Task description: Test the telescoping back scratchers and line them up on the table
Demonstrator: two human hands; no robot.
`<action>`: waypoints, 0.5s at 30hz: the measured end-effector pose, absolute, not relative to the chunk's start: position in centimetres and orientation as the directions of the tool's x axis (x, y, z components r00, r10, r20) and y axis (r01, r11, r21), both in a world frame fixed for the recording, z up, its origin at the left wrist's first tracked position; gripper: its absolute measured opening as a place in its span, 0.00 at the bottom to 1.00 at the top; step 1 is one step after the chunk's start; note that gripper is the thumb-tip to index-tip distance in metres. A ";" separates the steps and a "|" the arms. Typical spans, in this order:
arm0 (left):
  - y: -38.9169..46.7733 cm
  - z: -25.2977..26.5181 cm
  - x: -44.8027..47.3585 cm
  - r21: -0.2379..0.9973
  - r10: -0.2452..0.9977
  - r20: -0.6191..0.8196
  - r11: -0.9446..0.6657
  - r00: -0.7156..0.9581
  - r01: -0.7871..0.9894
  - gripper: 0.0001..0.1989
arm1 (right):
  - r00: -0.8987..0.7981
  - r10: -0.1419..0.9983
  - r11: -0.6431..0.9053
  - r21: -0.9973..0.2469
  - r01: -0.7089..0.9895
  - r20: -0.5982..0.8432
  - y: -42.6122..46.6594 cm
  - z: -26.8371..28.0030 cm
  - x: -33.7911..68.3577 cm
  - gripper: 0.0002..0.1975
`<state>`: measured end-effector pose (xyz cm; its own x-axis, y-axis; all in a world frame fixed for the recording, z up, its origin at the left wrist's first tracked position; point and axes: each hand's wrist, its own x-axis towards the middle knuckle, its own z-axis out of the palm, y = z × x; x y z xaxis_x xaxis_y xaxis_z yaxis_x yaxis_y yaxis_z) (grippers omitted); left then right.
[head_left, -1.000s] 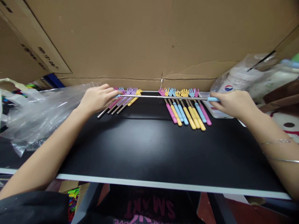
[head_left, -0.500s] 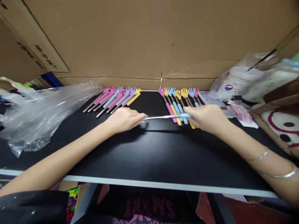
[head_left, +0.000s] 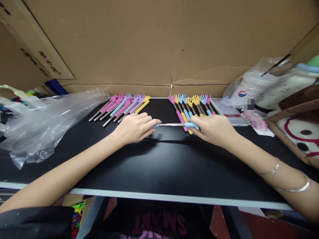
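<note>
A blue back scratcher (head_left: 173,125) with a metal rod is held level above the black table between both hands. My left hand (head_left: 136,128) is closed around its left end, where a bit of light blue shows; the rest of that end is hidden. My right hand (head_left: 216,130) grips the blue handle at the other end. Behind my left hand lies a row of back scratchers (head_left: 122,107) in pink, blue, purple and yellow, with bare metal rods. A second row of back scratchers (head_left: 183,109), with coloured handles, lies behind my right hand and is partly covered by it.
A clear plastic bag (head_left: 47,122) lies on the left. To the right are a phone (head_left: 229,112), a white cup (head_left: 254,88) in a plastic bag, and a brown plush-like item (head_left: 294,129). Cardboard (head_left: 129,43) walls the back of the black table (head_left: 159,172).
My right hand has moved left toward my left hand, bringing the blue handle with it. Less of the metal rod shows between the hands.
</note>
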<state>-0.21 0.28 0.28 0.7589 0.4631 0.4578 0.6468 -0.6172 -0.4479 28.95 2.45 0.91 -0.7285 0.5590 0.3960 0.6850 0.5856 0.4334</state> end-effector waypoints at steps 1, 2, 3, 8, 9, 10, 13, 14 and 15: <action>0.4 0.4 -0.4 -0.439 0.477 0.457 -0.613 0.751 0.657 0.16 | -0.728 0.558 0.595 0.418 0.686 0.399 2.4 0.9 28.9 0.19; 0.5 0.4 -0.5 -0.431 0.489 0.457 -0.609 0.743 0.666 0.16 | -0.730 0.551 0.605 0.410 0.683 0.404 2.4 1.0 28.9 0.19; 0.5 0.5 -0.6 -0.426 0.499 0.457 -0.604 0.736 0.674 0.16 | -0.734 0.540 0.612 0.407 0.679 0.413 2.4 1.1 29.0 0.20; 0.7 0.6 -1.0 -0.421 0.537 0.472 -0.560 0.699 0.714 0.16 | -0.748 0.472 0.607 0.444 0.659 0.466 2.6 1.3 29.2 0.21; 0.7 0.6 -1.1 -0.413 0.552 0.480 -0.544 0.682 0.731 0.17 | -0.750 0.462 0.605 0.449 0.657 0.474 2.7 1.3 29.2 0.21; 0.8 0.5 -1.2 -0.399 0.572 0.488 -0.525 0.659 0.752 0.18 | -0.750 0.450 0.604 0.453 0.655 0.484 2.7 1.2 29.3 0.21; 0.9 0.5 -1.7 -0.336 0.660 0.487 -0.463 0.572 0.820 0.25 | -0.734 0.426 0.585 0.458 0.669 0.529 2.8 1.0 29.5 0.19; 0.9 0.4 -1.9 -0.318 0.684 0.479 -0.449 0.550 0.835 0.26 | -0.727 0.423 0.579 0.456 0.676 0.540 2.8 0.9 29.5 0.19; 1.0 0.4 -2.0 -0.305 0.701 0.469 -0.442 0.537 0.843 0.26 | -0.724 0.424 0.579 0.452 0.679 0.544 2.8 0.9 29.5 0.19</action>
